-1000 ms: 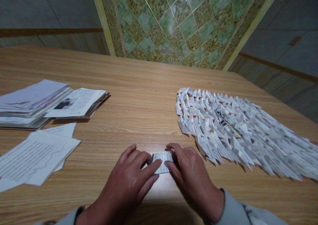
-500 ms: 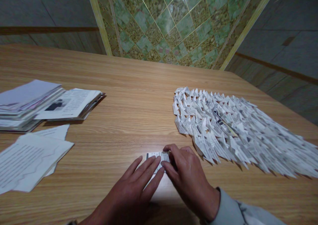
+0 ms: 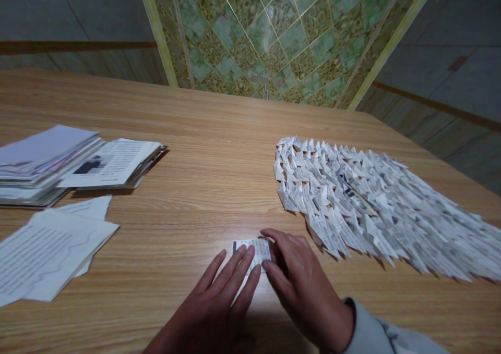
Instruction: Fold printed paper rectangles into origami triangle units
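A small folded piece of printed paper (image 3: 263, 248) lies flat on the wooden table in front of me. My left hand (image 3: 221, 286) rests over its left part, palm down, with the fingers stretched out and pressing on it. At the paper's right edge is my right hand (image 3: 307, 286). Its thumb touches near the lower right corner, while the index finger reaches out above the top edge, apart from the thumb. The other right fingers are partly hidden behind the hand.
Rows of folded paper pieces (image 3: 352, 203) cover the table's right side. Stacked papers (image 3: 50, 150) and a printed pile (image 3: 121, 161) lie at the left, with loose torn sheets (image 3: 58, 255) nearer me. Beyond the wooden table (image 3: 195, 177) is a green patterned tiled floor (image 3: 270, 36).
My right index finger has straightened and lifted a little off the paper's top edge. The left hand stays flat on the paper. The whole view has shifted slightly.
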Available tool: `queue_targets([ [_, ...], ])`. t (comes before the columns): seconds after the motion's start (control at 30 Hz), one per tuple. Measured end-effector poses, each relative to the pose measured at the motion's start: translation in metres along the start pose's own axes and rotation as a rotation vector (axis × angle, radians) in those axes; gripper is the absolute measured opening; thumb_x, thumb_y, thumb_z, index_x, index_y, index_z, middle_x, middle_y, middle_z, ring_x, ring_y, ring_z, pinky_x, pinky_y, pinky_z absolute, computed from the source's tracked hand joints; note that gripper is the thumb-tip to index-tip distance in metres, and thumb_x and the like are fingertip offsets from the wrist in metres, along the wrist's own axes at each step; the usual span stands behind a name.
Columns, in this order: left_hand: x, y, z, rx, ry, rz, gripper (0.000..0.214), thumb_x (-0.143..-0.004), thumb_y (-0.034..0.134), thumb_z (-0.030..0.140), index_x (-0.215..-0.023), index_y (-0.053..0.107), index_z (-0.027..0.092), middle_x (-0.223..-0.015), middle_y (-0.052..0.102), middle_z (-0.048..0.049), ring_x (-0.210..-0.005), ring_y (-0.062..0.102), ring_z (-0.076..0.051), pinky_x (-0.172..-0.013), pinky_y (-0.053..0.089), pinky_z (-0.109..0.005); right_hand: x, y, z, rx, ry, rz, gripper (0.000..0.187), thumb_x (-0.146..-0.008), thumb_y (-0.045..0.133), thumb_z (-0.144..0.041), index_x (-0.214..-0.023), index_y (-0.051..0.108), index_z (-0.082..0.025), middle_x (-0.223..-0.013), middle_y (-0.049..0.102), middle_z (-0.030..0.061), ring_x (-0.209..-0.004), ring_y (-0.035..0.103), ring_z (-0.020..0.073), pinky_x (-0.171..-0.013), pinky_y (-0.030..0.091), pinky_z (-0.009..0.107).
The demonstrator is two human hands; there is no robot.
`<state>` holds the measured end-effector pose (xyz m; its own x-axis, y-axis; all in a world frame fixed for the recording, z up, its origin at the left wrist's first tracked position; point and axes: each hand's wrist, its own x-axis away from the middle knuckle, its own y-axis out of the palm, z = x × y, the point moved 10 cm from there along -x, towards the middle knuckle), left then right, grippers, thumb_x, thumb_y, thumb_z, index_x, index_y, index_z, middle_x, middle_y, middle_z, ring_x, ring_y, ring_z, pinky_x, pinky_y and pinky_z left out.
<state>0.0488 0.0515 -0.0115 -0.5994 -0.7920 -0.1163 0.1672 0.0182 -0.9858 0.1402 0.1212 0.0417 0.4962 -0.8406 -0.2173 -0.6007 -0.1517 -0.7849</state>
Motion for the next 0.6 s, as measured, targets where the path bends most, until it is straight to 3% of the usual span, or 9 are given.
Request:
queue_targets([
  [0.13, 0.001, 0.004, 0.000, -0.013, 0.010, 0.006, 0.098, -0.066, 0.068, 0.018, -0.154, 0.024, 0.014, -0.160, 0.026, -0.0233, -0.148, 0.023, -0.040, -0.117, 0.026, -0.059, -0.003, -0.001, -0.001, 0.030, 0.002, -0.019, 0.042, -0.089, 0.060, -0.009, -0.129, 0.050, -0.019, -0.100, 0.068, 0.0062, -0.089, 0.060, 0.0239, -0.082, 0.045, 0.039],
  [0.4, -0.002, -0.019, 0.002, -0.006, -0.041, -0.051, 0.083, -0.076, 0.063, 0.011, -0.152, 0.031, 0.016, -0.161, 0.029, -0.0184, -0.150, 0.023, -0.034, -0.119, 0.026, -0.055, -0.004, -0.001, 0.000, 0.098, 0.003, -0.011, 0.047, -0.087, 0.063, -0.011, -0.132, 0.050, -0.017, -0.101, 0.070, 0.0074, -0.090, 0.062, 0.0249, -0.083, 0.044, 0.039],
  [0.6, -0.004, -0.018, 0.001, -0.044, -0.062, -0.086, 0.082, -0.075, 0.066, 0.012, -0.151, 0.034, 0.014, -0.160, 0.030, -0.0203, -0.149, 0.024, -0.034, -0.118, 0.027, -0.055, -0.007, 0.002, 0.003, 0.172, 0.064, -0.032, 0.045, -0.086, 0.060, -0.005, -0.128, 0.053, -0.017, -0.106, 0.071, 0.0085, -0.095, 0.063, 0.0267, -0.086, 0.040, 0.042],
])
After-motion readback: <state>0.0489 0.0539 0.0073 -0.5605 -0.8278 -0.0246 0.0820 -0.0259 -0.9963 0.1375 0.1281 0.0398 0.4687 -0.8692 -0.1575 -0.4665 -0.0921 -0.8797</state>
